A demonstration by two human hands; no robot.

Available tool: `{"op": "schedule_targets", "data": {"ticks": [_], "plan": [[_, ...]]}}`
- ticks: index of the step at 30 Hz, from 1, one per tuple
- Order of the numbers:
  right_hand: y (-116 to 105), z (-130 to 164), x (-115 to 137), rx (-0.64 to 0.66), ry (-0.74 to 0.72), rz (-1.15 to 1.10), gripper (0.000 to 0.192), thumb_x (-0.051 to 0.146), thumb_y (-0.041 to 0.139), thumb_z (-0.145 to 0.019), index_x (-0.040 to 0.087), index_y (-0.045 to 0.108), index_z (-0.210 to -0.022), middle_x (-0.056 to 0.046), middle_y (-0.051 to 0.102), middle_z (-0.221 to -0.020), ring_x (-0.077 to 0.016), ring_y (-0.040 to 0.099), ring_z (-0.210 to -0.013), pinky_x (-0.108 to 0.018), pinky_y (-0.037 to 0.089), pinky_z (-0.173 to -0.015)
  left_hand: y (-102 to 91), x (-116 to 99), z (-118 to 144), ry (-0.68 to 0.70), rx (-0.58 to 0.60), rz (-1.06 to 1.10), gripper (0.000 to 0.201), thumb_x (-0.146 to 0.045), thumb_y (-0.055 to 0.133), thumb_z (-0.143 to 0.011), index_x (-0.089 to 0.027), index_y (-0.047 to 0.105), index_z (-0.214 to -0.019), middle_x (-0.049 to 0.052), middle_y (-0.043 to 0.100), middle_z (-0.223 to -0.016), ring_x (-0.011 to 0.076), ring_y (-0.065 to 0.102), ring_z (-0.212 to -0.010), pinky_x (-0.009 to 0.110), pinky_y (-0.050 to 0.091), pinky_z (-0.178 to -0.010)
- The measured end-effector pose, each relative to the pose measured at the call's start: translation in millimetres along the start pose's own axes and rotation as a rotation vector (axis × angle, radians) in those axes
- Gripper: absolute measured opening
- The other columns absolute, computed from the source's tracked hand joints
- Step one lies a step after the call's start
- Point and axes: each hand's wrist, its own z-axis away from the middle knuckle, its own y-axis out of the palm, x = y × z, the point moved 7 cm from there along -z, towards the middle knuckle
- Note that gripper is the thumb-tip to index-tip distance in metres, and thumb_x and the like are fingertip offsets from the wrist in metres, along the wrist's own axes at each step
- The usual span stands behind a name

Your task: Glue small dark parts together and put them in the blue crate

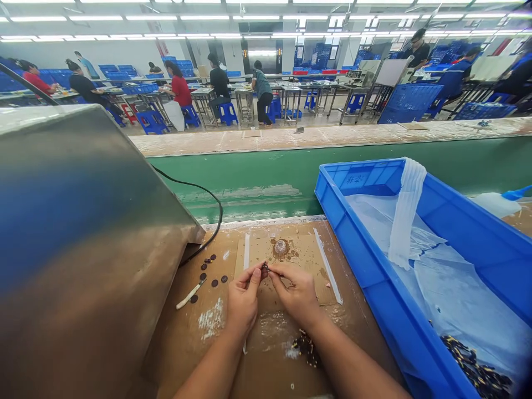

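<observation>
Over the middle of the workbench, my left hand (pixel 246 293) and my right hand (pixel 296 291) meet at the fingertips. Pinched between them is a small dark part (pixel 265 267), too small to name. Beneath lies a cardboard sheet (pixel 299 252) held down with white tape strips. A small clear round cup (pixel 280 246) sits on it in a brown wet stain. Several dark round discs (pixel 215 283) lie to the left, beside a white-handled tool (pixel 189 296). Partly hidden by my right forearm is a pile of small black and yellowish pieces (pixel 305 348).
On the right stands a blue crate (pixel 366 277) with a white plastic sheet and many black and yellow pieces. A big metal housing (pixel 83 233) blocks the left, with a black cable (pixel 216 205) beside it. Beyond a green-sided ledge (pixel 257 172), several people work at tables.
</observation>
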Motion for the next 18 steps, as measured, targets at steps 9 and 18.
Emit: {"op": "schedule_targets", "data": {"ticks": [9,18], "plan": [[-31.4,11.9,23.0,-0.109,0.1,-0.42,0.014,0.031,0.063,-0.092,0.021,0.072,-0.095,-0.006,0.062,-0.098,-0.0169,0.066,-0.09,-0.032,0.059,-0.079,-9.5,-4.9,-2.1,-0.011,-0.129,0.183,0.048,-0.045,0.089,-0.063,-0.012,0.075,-0.095,0.013,0.072,-0.105,0.0143,0.066,-0.085,0.021,0.052,-0.075],[-89.9,263.7,3.8,-0.351,0.547,-0.294,0.03,0.045,0.065,-0.089,0.016,0.067,-0.081,-0.006,0.058,-0.097,-0.0168,0.071,-0.078,-0.027,0.059,-0.062,3.8,-15.2,20.4,0.142,-0.094,-0.019,0.05,-0.045,0.092,-0.053,-0.014,0.074,-0.087,0.007,0.074,-0.092,0.0162,0.067,-0.079,0.024,0.054,-0.073]]}}
